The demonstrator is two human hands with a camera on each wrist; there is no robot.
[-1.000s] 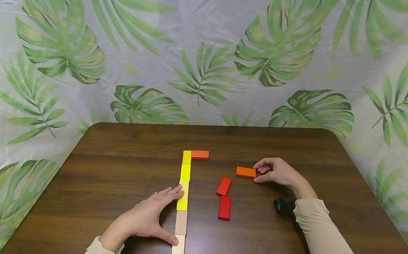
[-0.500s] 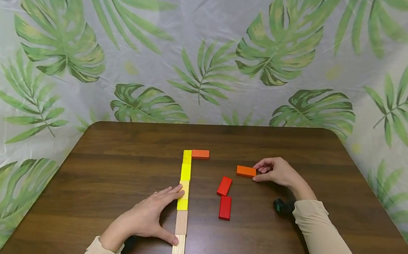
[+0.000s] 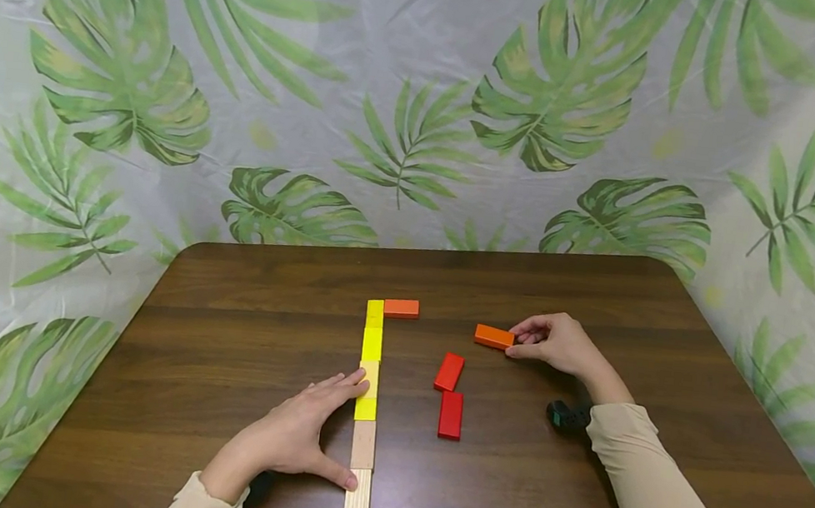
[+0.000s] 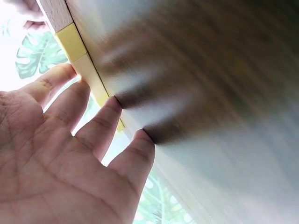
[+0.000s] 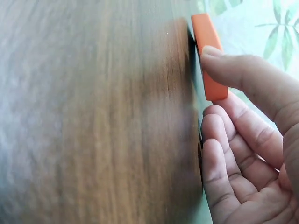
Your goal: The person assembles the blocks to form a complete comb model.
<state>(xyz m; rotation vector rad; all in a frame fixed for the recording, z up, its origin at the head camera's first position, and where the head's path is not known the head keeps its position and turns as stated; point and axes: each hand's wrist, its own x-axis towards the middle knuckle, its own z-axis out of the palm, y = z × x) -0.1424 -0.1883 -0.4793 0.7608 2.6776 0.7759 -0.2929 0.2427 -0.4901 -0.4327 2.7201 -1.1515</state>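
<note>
My right hand (image 3: 561,345) pinches one end of an orange wooden block (image 3: 493,337) between thumb and index finger. In the right wrist view that orange block (image 5: 210,74) stands slightly off the dark tabletop. On the left, a straight column of flat blocks runs away from me: a striped wood block (image 3: 358,504), a plain wood block (image 3: 364,445), then yellow and pale blocks up to a yellow block (image 3: 375,313). Spread along it, my left hand (image 3: 289,432) touches the striped block with its thumb and a pale block (image 3: 369,374) with its fingers.
A second orange block (image 3: 401,309) lies crosswise against the column's far end, on its right. Two red blocks, an upper one (image 3: 449,372) and a lower one (image 3: 450,420), lie between column and right hand. The brown table (image 3: 217,333) ends at a leaf-patterned curtain (image 3: 405,145).
The orange block in my right hand has risen slightly and tilted, its right end now lower in the head view. My left hand and the column stay put.
</note>
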